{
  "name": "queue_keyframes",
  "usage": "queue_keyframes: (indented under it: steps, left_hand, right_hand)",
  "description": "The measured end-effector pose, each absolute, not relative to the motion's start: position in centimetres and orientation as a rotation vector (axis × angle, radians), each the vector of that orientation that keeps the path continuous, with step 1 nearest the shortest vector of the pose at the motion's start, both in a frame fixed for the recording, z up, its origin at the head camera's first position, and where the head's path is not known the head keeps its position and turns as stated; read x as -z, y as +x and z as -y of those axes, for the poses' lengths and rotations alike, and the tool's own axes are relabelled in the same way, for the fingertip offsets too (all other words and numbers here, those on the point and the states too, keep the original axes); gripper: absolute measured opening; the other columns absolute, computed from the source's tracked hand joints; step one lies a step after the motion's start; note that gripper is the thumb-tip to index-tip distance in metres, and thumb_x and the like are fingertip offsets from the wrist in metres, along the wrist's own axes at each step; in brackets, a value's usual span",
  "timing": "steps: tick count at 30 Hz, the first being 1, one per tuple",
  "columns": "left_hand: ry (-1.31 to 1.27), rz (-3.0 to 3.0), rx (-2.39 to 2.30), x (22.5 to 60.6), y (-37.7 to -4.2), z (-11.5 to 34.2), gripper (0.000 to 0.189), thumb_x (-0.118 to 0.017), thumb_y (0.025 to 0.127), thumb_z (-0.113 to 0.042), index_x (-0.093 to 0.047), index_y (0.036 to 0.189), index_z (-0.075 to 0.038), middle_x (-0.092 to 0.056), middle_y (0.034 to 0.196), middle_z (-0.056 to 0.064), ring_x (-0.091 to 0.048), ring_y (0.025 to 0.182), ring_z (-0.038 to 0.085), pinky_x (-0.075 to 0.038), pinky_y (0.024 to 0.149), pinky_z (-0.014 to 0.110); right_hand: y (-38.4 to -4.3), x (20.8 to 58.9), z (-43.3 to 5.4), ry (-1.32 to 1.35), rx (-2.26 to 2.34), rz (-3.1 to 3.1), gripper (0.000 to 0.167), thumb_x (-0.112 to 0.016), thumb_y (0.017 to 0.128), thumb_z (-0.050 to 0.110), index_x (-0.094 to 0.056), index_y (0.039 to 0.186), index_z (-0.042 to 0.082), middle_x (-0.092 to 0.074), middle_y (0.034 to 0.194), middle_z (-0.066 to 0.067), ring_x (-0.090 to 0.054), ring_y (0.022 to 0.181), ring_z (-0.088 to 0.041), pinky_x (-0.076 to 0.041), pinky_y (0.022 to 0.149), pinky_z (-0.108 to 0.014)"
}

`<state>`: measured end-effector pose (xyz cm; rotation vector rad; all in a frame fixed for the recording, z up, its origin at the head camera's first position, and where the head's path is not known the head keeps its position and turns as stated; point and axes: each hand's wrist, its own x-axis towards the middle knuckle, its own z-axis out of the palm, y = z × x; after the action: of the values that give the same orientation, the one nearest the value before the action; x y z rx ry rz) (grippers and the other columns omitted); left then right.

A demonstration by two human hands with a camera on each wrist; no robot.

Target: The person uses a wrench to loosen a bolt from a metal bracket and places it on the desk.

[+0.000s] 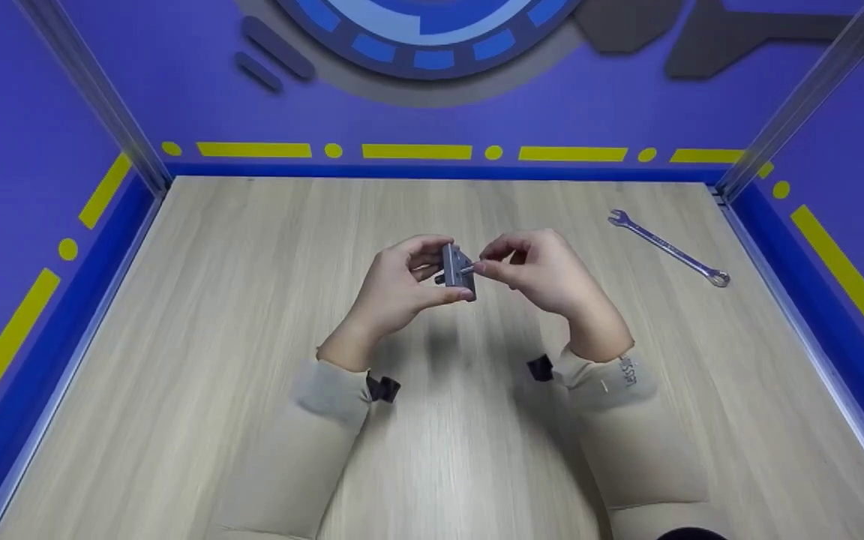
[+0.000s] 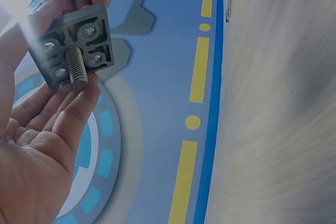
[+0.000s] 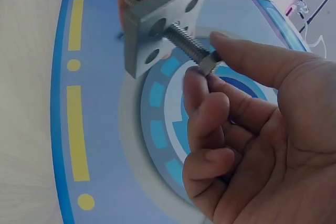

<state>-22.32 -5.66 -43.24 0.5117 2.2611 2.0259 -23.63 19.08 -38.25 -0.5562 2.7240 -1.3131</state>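
My left hand [image 1: 394, 285] holds a grey square plate [image 1: 454, 268] by its edges, between the thumb on one side and the fingers on the opposite side. The plate has a hole near each corner. Through its middle runs a threaded bolt [image 3: 186, 43]. My right hand [image 1: 548, 274] pinches the bolt's hex head [image 3: 209, 62] between thumb and index finger, the other fingers curled below. A length of shank shows between the head and the plate's smooth face [image 3: 149, 27]. In the left wrist view the bolt's threaded end [image 2: 77, 69] sticks out of the ribbed side.
A combination wrench [image 1: 668, 247] lies slantwise on the wooden table [image 1: 199, 300], to the right of my right hand. Blue panels with yellow marks [image 1: 417, 152] and metal frame posts [image 1: 799, 97] enclose the table at the back and sides.
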Motion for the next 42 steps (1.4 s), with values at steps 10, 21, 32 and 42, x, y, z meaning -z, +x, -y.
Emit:
queue_keyframes:
  steps: [10, 21, 32, 42]
  left_hand:
    - [0.498, -2.208, -2.084, 43.22, -22.42, 5.84, 0.077, -0.103, 0.084, -0.012, -0.067, 0.151, -0.002, -0.075, 0.144, 0.014, -0.074, 0.138, 0.027, -0.062, 0.119, 0.026]
    - [0.498, -2.205, -2.095, 43.09, -22.37, 5.67, 0.076, -0.104, 0.082, -0.012, -0.068, 0.149, -0.003, -0.077, 0.141, 0.014, -0.076, 0.136, 0.027, -0.063, 0.118, 0.026]
    - [0.533, -2.232, -2.071, 43.20, -22.29, 5.41, 0.079, -0.104, 0.082, -0.010, -0.066, 0.150, 0.001, -0.076, 0.140, 0.017, -0.075, 0.136, 0.029, -0.063, 0.118, 0.025]
    - [0.531, -2.226, -2.073, 43.32, -22.31, 5.55, 0.078, -0.104, 0.081, -0.010, -0.068, 0.149, -0.002, -0.076, 0.140, 0.016, -0.075, 0.136, 0.028, -0.063, 0.118, 0.026]
  right_hand:
    - [-23.21, 38.27, -19.06, -0.786, 1.427, -2.706, 0.021, -0.085, 0.094, -0.004, -0.086, 0.112, 0.008, -0.078, 0.122, -0.010, -0.061, 0.083, -0.016, -0.051, 0.071, -0.018]
    - [-23.55, 38.12, -19.06, -0.455, 1.428, -2.795, 0.032, -0.074, 0.110, 0.041, -0.086, 0.107, 0.012, -0.071, 0.084, 0.000, -0.057, 0.069, -0.015, -0.046, 0.058, -0.024]
    - [-23.60, 38.11, -18.86, -0.339, 1.280, -2.728, 0.047, -0.074, 0.108, 0.050, -0.081, 0.080, 0.013, -0.066, 0.068, 0.007, -0.057, 0.062, -0.014, -0.041, 0.053, -0.024]
    - [-23.42, 37.80, -19.32, -0.512, 1.297, -2.715, 0.020, -0.086, 0.102, 0.030, -0.089, 0.108, 0.011, -0.075, 0.088, -0.002, -0.060, 0.075, -0.016, -0.049, 0.061, -0.023]
